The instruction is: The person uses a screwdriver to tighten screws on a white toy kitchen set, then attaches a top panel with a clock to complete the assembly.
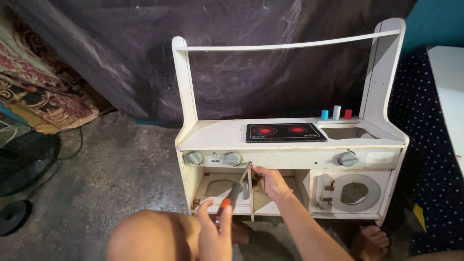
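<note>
My left hand (pixel 216 237) clenches an orange-and-black screwdriver (pixel 233 194); my right hand (pixel 271 182) pinches the white wooden toy kitchen's (pixel 290 145) divider panel (pixel 251 191); blue, white, red cylinders (pixel 336 113) behind sink.

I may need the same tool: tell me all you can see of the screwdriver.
The screwdriver has a dark handle with an orange end and a thin metal shaft. It slants up and right, its tip at the toy kitchen's front panel beside a knob. The left hand grips its handle; the right hand is by the tip.
</note>
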